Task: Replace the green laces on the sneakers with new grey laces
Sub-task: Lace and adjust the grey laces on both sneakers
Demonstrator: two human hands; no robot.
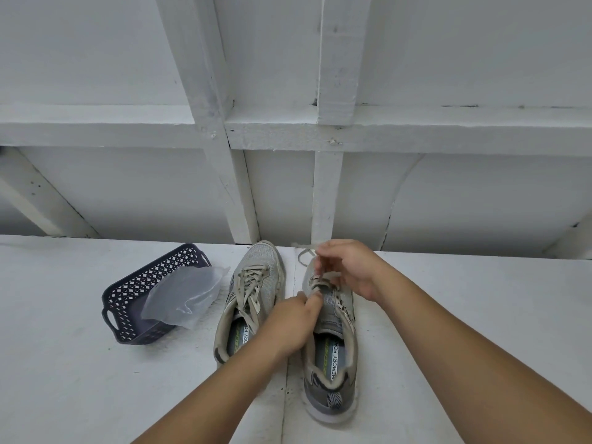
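pinching the lace [306, 251] with my right hand [346, 267] over the right sneaker [333, 315], toe pointing away on the bench [80, 363]; left hand [293, 318] fingers [315, 298] pinch beside its eyelets, nearer.

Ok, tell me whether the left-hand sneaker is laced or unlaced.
Laced. The left sneaker has a lace crisscrossing its eyelets, loose ends trailing toward the opening, not tied.
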